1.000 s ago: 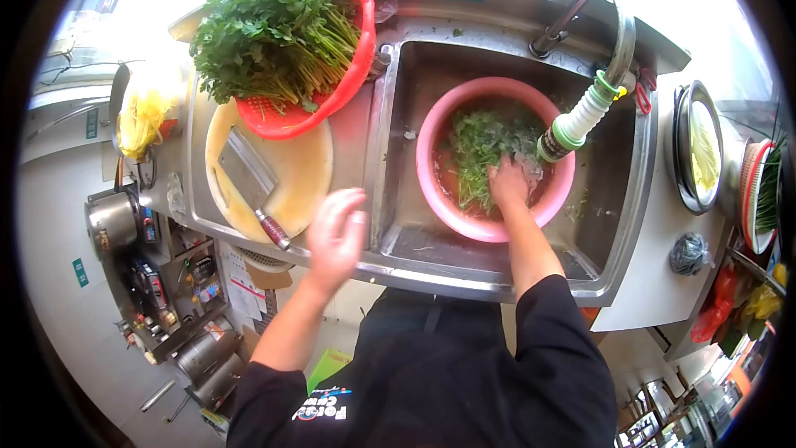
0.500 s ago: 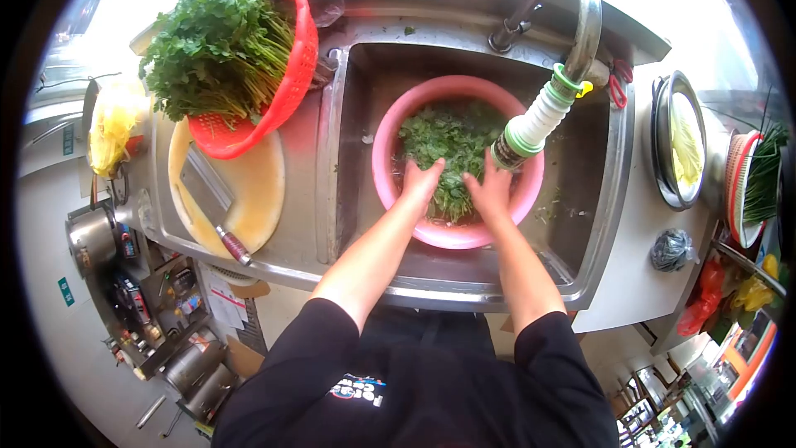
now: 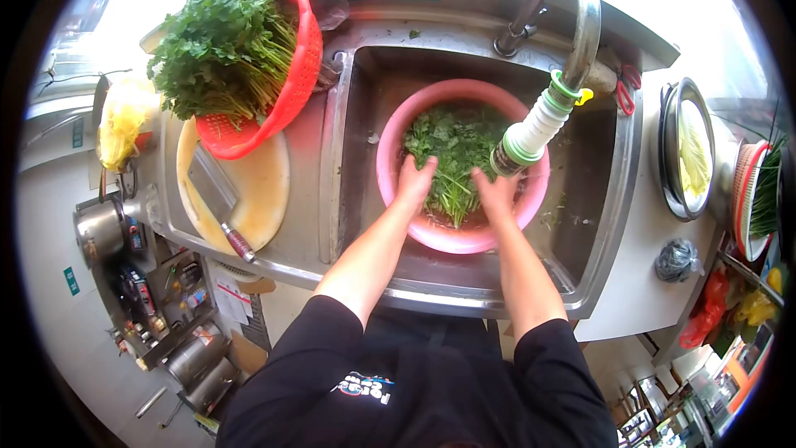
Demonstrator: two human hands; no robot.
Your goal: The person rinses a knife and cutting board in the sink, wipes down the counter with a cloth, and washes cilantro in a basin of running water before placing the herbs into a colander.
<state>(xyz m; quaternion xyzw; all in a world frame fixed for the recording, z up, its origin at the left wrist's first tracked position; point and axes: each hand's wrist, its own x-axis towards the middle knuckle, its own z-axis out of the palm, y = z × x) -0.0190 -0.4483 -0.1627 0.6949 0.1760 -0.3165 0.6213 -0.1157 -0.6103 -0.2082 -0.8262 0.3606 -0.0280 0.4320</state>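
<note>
A pink basin (image 3: 392,134) sits in the steel sink with water and a heap of leafy greens (image 3: 450,148), which look like cilantro, stems toward me. My left hand (image 3: 416,182) grips the left side of the heap, its thumb on top and its other fingers hidden among the leaves. On the opposite side, my right hand (image 3: 496,191) holds the greens in the same way, below the faucet nozzle. That white and green nozzle (image 3: 527,138) hangs over the basin's right part, hiding some greens.
Left of the sink (image 3: 352,224), a tilted red basket (image 3: 311,50) full of similar greens rests over a round cutting board (image 3: 269,191) with a cleaver (image 3: 217,187). On the right are a metal bowl with cabbage (image 3: 695,149), a tied bag (image 3: 676,259) and red scissors (image 3: 628,90). The faucet (image 3: 539,0) arches overhead.
Both hands have shifted slightly within the basin, and the greens between them now lie more spread, with their stems showing. The whole view has moved a little.
</note>
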